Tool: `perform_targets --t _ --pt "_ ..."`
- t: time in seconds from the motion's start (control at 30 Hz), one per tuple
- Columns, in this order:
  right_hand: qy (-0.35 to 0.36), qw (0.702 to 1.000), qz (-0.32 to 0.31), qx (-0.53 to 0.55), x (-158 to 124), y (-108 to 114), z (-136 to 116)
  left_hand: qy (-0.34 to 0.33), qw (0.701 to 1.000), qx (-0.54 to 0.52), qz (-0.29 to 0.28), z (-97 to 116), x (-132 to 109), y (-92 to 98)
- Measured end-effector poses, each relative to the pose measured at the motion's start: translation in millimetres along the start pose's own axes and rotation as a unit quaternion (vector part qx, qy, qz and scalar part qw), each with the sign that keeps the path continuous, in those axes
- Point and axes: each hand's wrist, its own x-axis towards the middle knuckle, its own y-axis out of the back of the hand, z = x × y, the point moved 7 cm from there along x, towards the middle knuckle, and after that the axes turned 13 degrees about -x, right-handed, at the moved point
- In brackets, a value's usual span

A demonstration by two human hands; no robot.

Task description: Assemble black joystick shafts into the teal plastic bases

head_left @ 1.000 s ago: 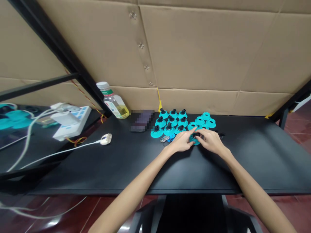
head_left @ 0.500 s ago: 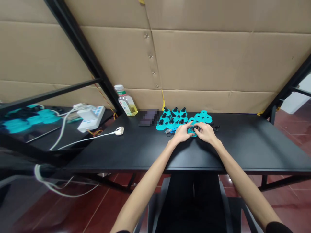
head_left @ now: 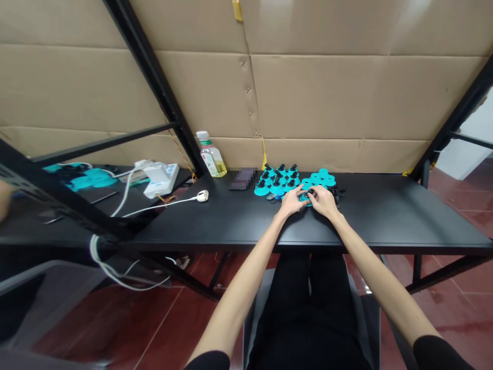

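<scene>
Close together at the right end of several teal discs, both hands work on one teal disc [head_left: 307, 202] with a small black part on it. My left hand [head_left: 291, 201] grips the disc's left edge between thumb and fingers. My right hand [head_left: 322, 200] pinches the black part at the disc's middle; its fingertips partly cover it. To the left stand rows of teal discs with black knobs [head_left: 277, 184]. Teal rings without knobs [head_left: 322, 177] lie behind my hands. Small black parts [head_left: 339, 193] lie just right of my right hand.
On the black table [head_left: 215, 221] are a bottle [head_left: 213, 159], a blurred-out dark object [head_left: 242, 179] and a white cable plug [head_left: 202, 196]. A power strip [head_left: 165, 182] and more teal pieces [head_left: 92, 179] lie left, beyond a black frame post [head_left: 154, 82]. Cardboard stands behind.
The camera view has shifted, so the table sits higher and further right. Both hands remain at the same disc. Part of another person's skin now shows at the left edge.
</scene>
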Motion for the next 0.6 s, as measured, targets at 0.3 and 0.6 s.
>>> perform_targets --t 0.3,0.6 --pt "-0.002 1.000 0.003 -0.029 -6.9 2.4 -4.5 0.005 1.000 0.011 0.010 -0.5 -6.4 1.4" --pt "-0.012 0.997 -0.001 -0.072 -6.7 -5.9 -3.7 0.001 0.998 0.048 0.042 1.9 -9.6 5.2"
